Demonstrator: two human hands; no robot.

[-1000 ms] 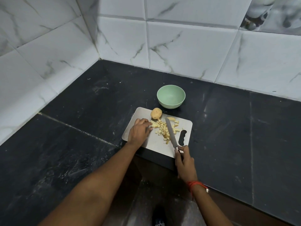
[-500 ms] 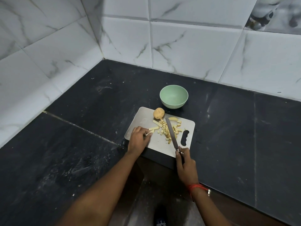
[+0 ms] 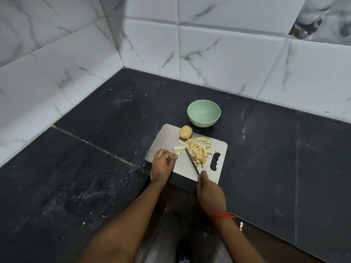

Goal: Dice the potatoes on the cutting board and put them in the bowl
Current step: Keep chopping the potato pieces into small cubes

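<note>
Nearest me: right hand wrapped round the knife handle, red thread on that wrist. Blade runs away from the person across the cutting board, lying along the left side of the diced pile. I can't tell whether the edge is down on the board or just above it.

Left hand sits at the board's near-left and pinches a short strip at the fingertips, just left of the blade.

The board is at the front edge of the dark worktop.

Status, my read:
- One potato is mostly done: a good heap of cubes mid-board, right of the blade.
- Two loose strips left of the pile are not yet cross-cut, plus the one being held.
- A pale wedge at the far side of the pile also looks uncut.
- Whole potato at the board's far edge, skin on, untouched.

Just beyond the board is the green bowl, upright and with nothing in it. So no transfer has happened.

Call it under halfway: finish the strips and wedge, dice the whole potato, then move everything to the bowl.

Behind it all is the marble-tiled wall.
</note>
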